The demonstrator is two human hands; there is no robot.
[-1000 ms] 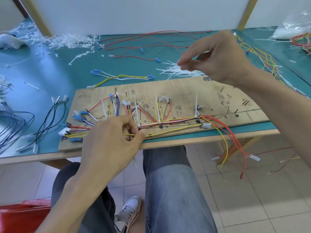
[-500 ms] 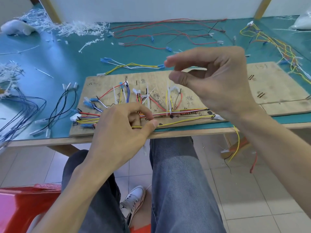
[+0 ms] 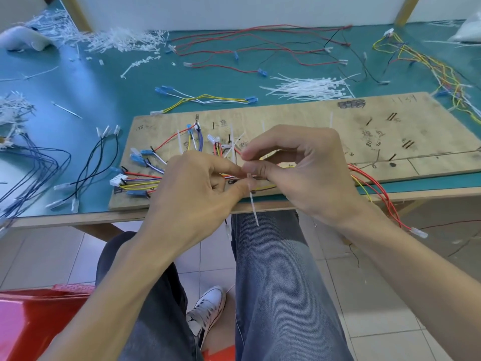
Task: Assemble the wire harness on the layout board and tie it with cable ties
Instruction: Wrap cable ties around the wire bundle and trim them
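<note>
Raised half a second earlier, the right hand [image 3: 302, 173] now pinches the cable tie [image 3: 253, 204] beside the left hand [image 3: 192, 194], which pinches the wire harness [image 3: 140, 183] at the front edge of the layout board [image 3: 312, 118], the tie's tail hanging below.

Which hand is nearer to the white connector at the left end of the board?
Left. The left hand lies just right of the white connector; the right hand is farther right, beyond the left one.
</note>
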